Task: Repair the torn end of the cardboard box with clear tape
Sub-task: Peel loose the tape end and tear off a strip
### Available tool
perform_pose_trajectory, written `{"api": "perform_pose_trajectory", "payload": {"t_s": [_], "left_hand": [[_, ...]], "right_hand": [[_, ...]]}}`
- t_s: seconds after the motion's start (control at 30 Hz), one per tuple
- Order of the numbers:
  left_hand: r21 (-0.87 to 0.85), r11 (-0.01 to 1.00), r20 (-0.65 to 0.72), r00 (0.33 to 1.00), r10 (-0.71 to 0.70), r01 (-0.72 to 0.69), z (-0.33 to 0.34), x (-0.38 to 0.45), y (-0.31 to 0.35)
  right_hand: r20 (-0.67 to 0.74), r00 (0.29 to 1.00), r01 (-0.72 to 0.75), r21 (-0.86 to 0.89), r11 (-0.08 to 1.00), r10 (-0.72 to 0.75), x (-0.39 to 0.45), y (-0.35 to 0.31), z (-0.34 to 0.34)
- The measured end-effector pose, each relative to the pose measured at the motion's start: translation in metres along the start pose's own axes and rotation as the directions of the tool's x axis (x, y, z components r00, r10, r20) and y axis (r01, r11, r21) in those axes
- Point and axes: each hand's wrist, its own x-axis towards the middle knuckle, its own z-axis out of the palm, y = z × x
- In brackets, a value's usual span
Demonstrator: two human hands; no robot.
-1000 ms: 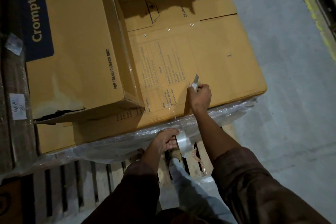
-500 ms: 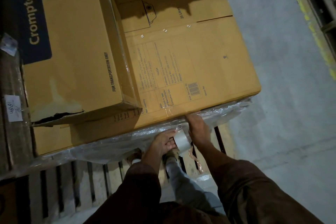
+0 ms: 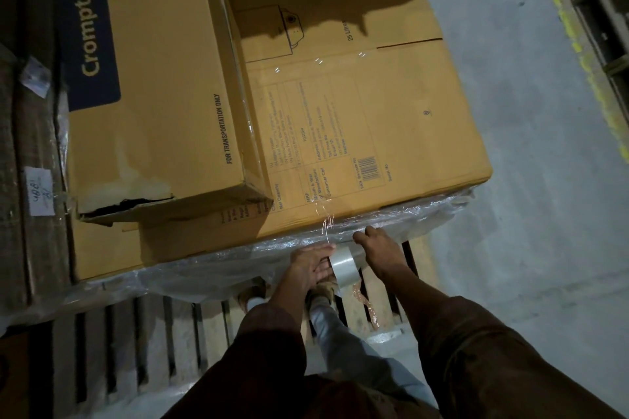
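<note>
While the left hand [image 3: 311, 267] is gripping the tape roll [image 3: 345, 268] just below the near edge of the pallet's load, the right hand [image 3: 376, 245] is curling at the plastic-wrapped edge, seemingly pinching tape, though dimness is hiding it. Tape is trailing onto the big cardboard box [image 3: 391, 133]; the torn box end [image 3: 126, 207] is sitting well apart leftward, with open room between.

Upper box [image 3: 143, 85] reads "Crompton", "FOR TRANSPORTATION ONLY"; lower box [image 3: 408, 112] "25 Litre".

Warehouse — stacked cartons [image 3: 374, 119], pallet [image 3: 129, 343].
</note>
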Motion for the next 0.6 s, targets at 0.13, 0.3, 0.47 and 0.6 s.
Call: {"api": "perform_pose_trajectory", "payload": {"t_s": [0.13,0.3,0.47,0.6], "left_hand": [[-0.029,0.999,-0.007,1.0,0.014,-0.014,-0.0002,-0.0017,-0.0007],[-0.032,0.999,-0.028,0.999,0.038,-0.039,0.0,-0.0021,-0.0026],[-0.02,0.999,-0.052,0.998,0.044,-0.045,-0.0016,0.0032,-0.0017],[-0.02,0.999,-0.031,0.999,0.026,-0.027,0.0047,-0.0003,0.0008]], "right_hand": [[0.014,0.999,0.047,-0.045,0.998,-0.046,0.0019,-0.0007,-0.0007],[0.052,0.996,0.073,-0.127,0.989,-0.067,0.0039,-0.0054,-0.0052],[0.075,0.986,0.165,-0.284,0.944,-0.149,0.0059,-0.0049,-0.0043],[0.097,0.984,0.177,-0.396,0.901,-0.151,0.008,-0.0078,-0.0057]]}}
